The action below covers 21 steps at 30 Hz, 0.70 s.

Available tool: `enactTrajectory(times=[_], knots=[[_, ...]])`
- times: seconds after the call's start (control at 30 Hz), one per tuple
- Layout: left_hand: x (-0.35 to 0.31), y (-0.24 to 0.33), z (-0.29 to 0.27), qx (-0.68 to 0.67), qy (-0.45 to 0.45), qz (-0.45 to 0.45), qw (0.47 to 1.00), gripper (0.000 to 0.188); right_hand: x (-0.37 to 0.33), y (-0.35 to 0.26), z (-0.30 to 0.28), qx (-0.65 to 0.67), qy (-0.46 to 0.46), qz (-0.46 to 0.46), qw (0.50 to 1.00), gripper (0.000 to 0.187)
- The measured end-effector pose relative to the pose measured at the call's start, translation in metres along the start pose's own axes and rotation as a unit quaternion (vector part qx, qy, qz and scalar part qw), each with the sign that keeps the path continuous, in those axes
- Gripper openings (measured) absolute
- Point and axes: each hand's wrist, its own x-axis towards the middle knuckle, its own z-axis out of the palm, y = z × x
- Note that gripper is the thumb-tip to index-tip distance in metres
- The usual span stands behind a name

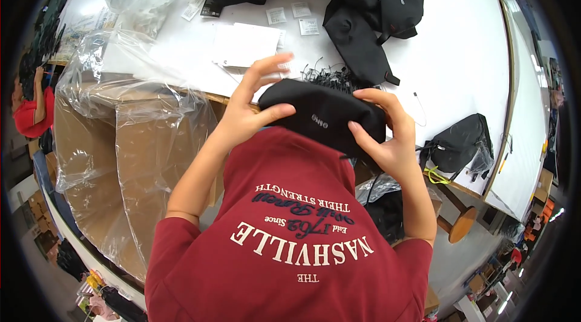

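A small, elongated black fabric bag [321, 117] with light lettering on its front is held up between my two hands, close to the red shirt. My left hand [245, 101] grips its left end, thumb on the front and one finger raised above the top edge. Around the right end my right hand [390, 131] is closed, thumb on the front and fingers over the top. Behind the bag, on the white table [448, 62], lies a heap of thin black cords [330, 75]. A stack of white paper [245, 45] rests beyond my left hand.
More black bags [402, 1] pile up at the table's far side, with small white packets [276, 16] before them. Another black bag [460, 143] sits at the right edge. Plastic-lined cardboard boxes [145, 158] stand at left; a wooden stool [463, 224] is at lower right.
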Motion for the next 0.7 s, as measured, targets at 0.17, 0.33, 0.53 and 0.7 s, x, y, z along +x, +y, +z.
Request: enactTrajectory(times=[0.17,0.33,0.53,0.7], knots=[[-0.015,0.013,-0.010,0.115,-0.033,0.080,0.990,0.035,-0.017,-0.004,0.004,0.099,-0.029,0.032,0.994,0.047],[-0.031,0.018,-0.018,0.132,-0.063,0.072,0.987,0.025,-0.027,-0.008,-0.003,0.054,-0.017,0.024,0.998,0.030],[-0.057,0.034,-0.033,0.210,-0.140,0.075,0.965,0.022,-0.062,-0.022,-0.012,0.070,-0.125,0.039,0.989,0.019],[-0.046,0.076,-0.040,0.105,-0.284,-0.093,0.948,0.032,-0.046,-0.055,-0.027,0.070,-0.217,0.097,0.969,0.021]])
